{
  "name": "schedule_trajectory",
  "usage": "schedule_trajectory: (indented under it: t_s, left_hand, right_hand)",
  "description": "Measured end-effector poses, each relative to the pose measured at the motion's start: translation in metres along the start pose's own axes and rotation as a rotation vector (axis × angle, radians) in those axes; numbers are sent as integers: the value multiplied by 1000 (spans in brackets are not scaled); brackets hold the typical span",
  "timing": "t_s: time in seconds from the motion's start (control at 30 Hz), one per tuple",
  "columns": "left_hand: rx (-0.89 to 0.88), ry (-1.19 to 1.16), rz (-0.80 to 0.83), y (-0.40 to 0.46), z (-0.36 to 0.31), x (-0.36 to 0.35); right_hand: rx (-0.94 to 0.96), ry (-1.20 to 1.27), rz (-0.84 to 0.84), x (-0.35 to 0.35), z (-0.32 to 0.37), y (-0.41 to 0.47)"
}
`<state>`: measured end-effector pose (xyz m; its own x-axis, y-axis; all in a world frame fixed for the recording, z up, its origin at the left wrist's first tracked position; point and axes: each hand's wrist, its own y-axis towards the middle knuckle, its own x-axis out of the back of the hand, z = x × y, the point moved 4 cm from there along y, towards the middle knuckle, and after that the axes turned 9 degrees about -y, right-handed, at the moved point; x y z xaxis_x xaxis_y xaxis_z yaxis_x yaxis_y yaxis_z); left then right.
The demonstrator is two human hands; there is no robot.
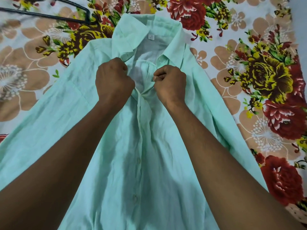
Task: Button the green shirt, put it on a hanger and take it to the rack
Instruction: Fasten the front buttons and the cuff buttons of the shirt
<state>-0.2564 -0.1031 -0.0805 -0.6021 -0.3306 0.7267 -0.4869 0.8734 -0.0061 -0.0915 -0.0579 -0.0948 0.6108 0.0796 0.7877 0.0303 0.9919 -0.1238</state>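
Looking down, I see a thin, wrinkled mint-green shirt (pixel 116 163) lying flat, collar away from me, on a bed sheet (pixel 249 67) printed with bold red and yellow roses. My left hand (pixel 114 83) and right hand (pixel 171 85) each have fingers curled tight, pinching the two front edges just below the open collar. Small round buttons (pixel 138 161) below are fastened. A slim black hanger (pixel 49 16) rests on the sheet at upper left.

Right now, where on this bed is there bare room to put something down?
Free: floral sheet right of the green shirt, and left of its collar, below the black hanger. Crowded: the middle, where the left hand and right hand grip the placket.
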Motion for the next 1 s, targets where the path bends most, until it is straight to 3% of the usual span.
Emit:
schedule_trajectory:
  t_s: [0.1, 0.23, 0.3, 0.4, 0.53, 1.0]
  left_hand:
    - [76, -299, -25, -1, -1, 3]
    - [326, -856, -42, -9, 7, -1]
    - [338, -948, 23, -11, 9, -6]
    - [257, -837, 83, -10, 10, -5]
    - [202, -609, -23, -12, 19, 3]
    - [-7, -59, -76, -24, 19, 15]
  right_hand:
    - [12, 69, -20, 2, 1, -1]
    - [32, 188, -76, 3, 0, -4]
    - [59, 230, -100, 2, -1, -6]
    - [75, 234, -59, -6, -5, -9]
    - [99, 216, -30, -13, -9, -13]
    - [59, 263, 0, -14, -12, -7]
